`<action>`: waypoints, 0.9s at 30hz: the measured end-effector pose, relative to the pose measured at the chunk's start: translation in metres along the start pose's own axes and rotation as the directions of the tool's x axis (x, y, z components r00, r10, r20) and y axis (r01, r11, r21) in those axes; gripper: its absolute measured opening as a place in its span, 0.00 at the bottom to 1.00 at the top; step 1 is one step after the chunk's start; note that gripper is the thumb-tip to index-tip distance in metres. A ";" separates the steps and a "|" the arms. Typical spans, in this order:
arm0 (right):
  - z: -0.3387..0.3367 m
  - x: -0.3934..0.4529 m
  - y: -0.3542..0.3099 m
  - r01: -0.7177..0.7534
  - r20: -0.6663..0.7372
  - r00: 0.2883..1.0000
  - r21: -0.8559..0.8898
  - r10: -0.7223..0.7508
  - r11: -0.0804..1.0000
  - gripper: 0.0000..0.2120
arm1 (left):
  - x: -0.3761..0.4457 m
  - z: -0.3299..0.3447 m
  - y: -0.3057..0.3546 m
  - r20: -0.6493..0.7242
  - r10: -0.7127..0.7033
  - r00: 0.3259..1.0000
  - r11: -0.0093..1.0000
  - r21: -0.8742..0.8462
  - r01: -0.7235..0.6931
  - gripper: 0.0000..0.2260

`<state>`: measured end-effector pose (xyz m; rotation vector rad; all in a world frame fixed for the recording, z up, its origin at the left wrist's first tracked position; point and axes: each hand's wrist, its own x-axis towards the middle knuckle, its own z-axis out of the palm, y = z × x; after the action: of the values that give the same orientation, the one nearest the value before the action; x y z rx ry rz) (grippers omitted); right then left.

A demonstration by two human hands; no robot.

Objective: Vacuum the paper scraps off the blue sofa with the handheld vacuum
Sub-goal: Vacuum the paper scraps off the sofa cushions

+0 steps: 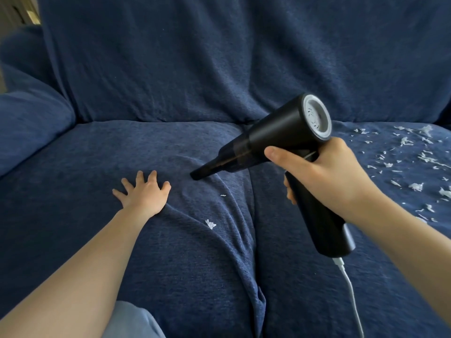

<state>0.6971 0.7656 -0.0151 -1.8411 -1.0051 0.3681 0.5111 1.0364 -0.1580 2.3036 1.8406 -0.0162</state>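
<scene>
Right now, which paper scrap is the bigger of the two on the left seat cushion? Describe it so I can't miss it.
On the left seat cushion, look below the vacuum nozzle, toward the front edge. The crumpled white scrap lies on a fabric fold, right of the left hand's wrist; the smaller scrap is a sliver nearer the nozzle.

Sofa: blue sofa [170,240], textured cover, wrinkled along the seam between its two seat cushions.
Right of seam: many white paper scraps [415,162] scattered on the cushion.
Left of seam: two stray scraps [210,224], near the folds.
Further left of seam: left hand [144,191] lying flat, fingers [153,175] spread.
</scene>
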 end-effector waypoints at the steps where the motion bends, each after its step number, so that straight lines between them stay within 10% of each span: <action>1: -0.003 -0.003 0.003 -0.007 -0.001 1.000 0.014 0.007 1.000 0.23 | -0.001 0.001 0.001 -0.012 -0.002 1.000 1.000 -0.001 0.002 0.28; 27: -0.100 -0.062 0.051 0.024 0.078 0.997 0.062 -0.029 0.998 0.23 | -0.087 0.019 0.040 -0.037 -0.005 0.999 0.998 -0.058 0.003 0.26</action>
<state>0.7469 0.6471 -0.0211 -1.7679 -1.0598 0.4533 0.5317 0.9410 -0.1599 2.2755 1.8381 0.0785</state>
